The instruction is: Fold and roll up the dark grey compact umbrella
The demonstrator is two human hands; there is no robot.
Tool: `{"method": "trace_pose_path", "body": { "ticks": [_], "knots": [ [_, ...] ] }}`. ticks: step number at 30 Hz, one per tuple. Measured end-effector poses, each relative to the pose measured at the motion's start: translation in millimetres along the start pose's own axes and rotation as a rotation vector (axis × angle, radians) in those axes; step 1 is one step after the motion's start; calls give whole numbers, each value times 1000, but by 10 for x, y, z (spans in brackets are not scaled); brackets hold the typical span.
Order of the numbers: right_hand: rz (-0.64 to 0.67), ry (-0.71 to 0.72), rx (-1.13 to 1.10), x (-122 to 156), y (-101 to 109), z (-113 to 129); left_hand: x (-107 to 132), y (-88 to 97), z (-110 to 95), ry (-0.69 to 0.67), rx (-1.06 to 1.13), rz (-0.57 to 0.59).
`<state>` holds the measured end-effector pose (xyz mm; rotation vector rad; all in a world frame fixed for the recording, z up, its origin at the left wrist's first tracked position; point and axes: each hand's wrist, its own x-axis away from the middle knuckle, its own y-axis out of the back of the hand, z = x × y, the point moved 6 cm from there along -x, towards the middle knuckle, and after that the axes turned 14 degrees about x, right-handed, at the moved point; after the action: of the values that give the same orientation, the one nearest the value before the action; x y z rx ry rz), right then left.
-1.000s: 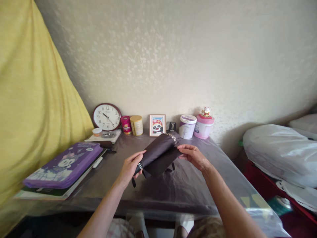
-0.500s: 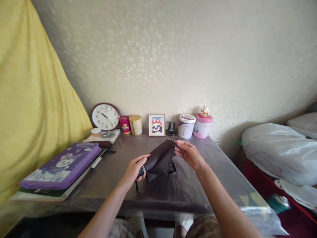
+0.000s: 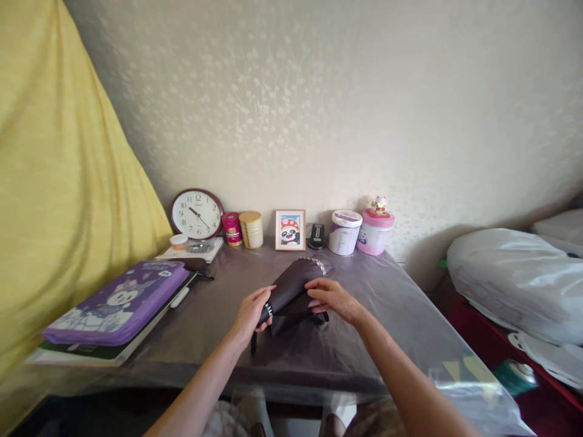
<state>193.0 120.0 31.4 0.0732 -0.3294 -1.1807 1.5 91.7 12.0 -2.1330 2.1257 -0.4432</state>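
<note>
A dark folding umbrella (image 3: 291,288) is held above the table, its loose canopy gathered and partly hanging in folds. Its black handle end lies in my left hand (image 3: 252,309), with the fingers and thumb wrapped round it. On the canopy's right side, my right hand (image 3: 334,298) has its bent fingers and thumb on the cloth fold; part of that grip is hidden. Pale rib tips (image 3: 315,262) show along the canopy's far end. A dark strap (image 3: 322,317) hangs below my right fingers.
Along the wall stand a clock (image 3: 198,213), several tins, a panda picture frame (image 3: 290,230) and a purple-white tub (image 3: 345,233). At left, a purple case (image 3: 116,303) lies on books. White bags (image 3: 514,279) sit beyond the table's right edge.
My right hand has left the canopy's far end and moved left and down along the cloth. The rib tips are now uncovered. My left hand keeps its hold on the handle.
</note>
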Motion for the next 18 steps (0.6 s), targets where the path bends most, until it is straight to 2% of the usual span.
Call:
{"method": "trace_pose_path", "body": {
  "ticks": [3, 9, 14, 18],
  "knots": [
    [26, -55, -2, -47, -75, -93, -15, 13, 36, 20, -6, -18],
    [39, -63, 9, -78, -119, -169, -91, 69, 163, 46, -56, -16],
    [105, 38, 42, -119, -189, -159, -120, 118, 225, 88, -95, -14],
    [-30, 163, 274, -169, -168, -125, -116, 134, 242, 119, -94, 29]
  ]
}}
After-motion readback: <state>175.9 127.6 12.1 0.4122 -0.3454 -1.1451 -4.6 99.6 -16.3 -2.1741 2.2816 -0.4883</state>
